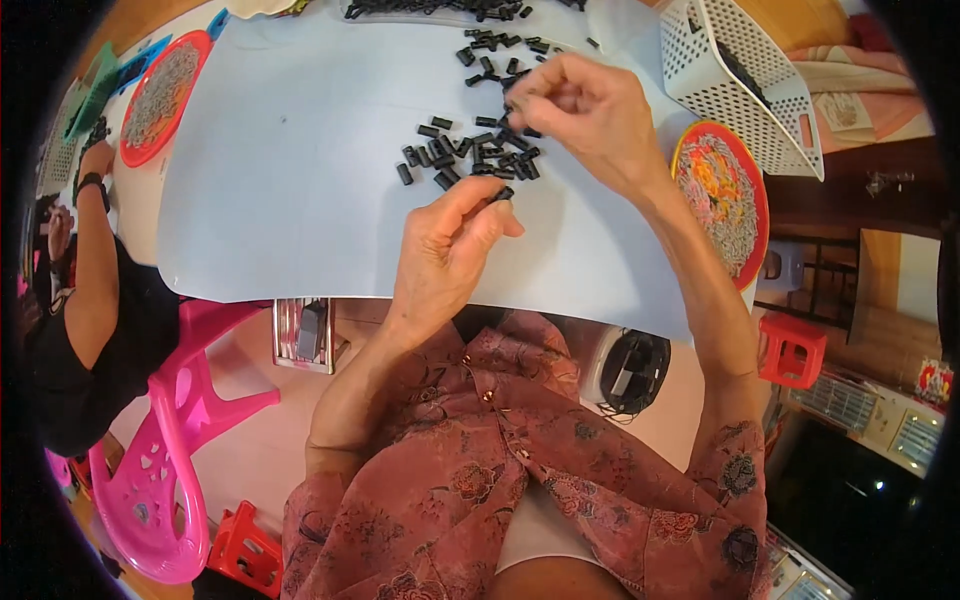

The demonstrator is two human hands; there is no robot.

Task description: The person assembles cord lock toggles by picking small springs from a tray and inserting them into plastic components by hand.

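Small black cylindrical parts (487,150) lie in a loose pile on the pale table (290,190) in front of me. At the pile's near edge my left hand (445,245) is closed, with a small black part (503,194) pinched between thumb and fingers. Over the right side of the pile, my right hand (590,115) has thumb and fingertips pressed together. Dark pieces lie right at those fingertips, and whether one is gripped there is hard to make out. More black parts (487,42) are scattered farther back.
A clear tray (440,16) of black parts stands at the far edge. To the right are a white perforated basket (700,75) and a red-rimmed dish (763,215) of grey and orange pieces. Another red dish (134,158) and a co-worker's arm (92,260) are at left, above a pink chair (180,540).
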